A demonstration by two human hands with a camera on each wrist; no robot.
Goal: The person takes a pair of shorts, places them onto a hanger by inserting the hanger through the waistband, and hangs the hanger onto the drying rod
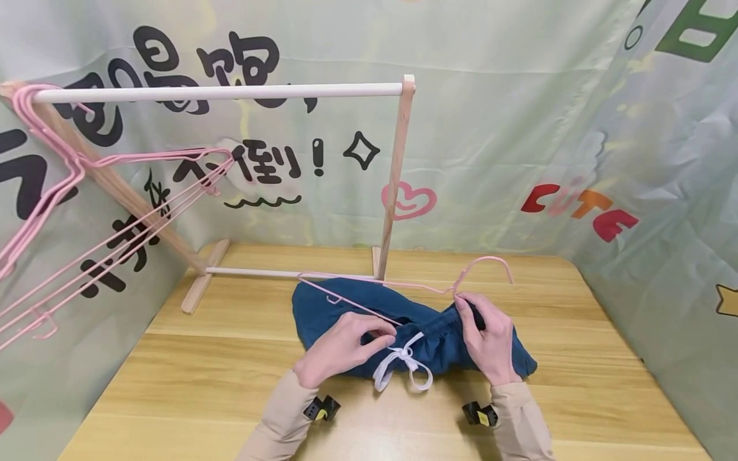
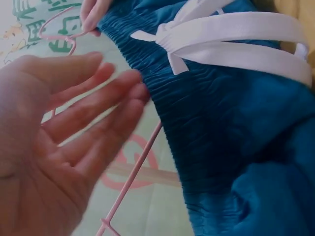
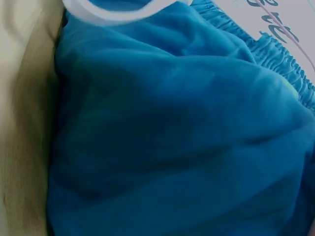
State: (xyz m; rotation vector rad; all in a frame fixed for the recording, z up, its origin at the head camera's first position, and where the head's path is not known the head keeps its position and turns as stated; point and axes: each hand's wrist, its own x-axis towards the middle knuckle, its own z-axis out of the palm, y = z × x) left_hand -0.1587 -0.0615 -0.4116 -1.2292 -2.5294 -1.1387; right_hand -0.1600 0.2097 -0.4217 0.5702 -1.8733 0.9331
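Note:
Dark blue shorts (image 1: 357, 301) with an elastic waistband and a white drawstring (image 1: 406, 358) tied in a bow lie bunched on the table. A pink clothes hanger (image 1: 403, 283) reaches into the waist opening, its hook rising on the right. My right hand (image 1: 489, 336) pinches the waistband's right part together with the hanger by its neck. At the waistband left of the bow is my left hand (image 1: 352, 342); in the left wrist view its fingers (image 2: 113, 108) are extended, fingertips right at the elastic edge. Blue fabric (image 3: 172, 137) fills most of the right wrist view.
On the left, a rack with a white rail (image 1: 230, 93) and wooden posts stands on the wooden table (image 1: 230, 346). Several pink hangers (image 1: 75, 160) hang from the rail's left end. A printed cloth backdrop (image 1: 496, 128) encloses the table's back and sides.

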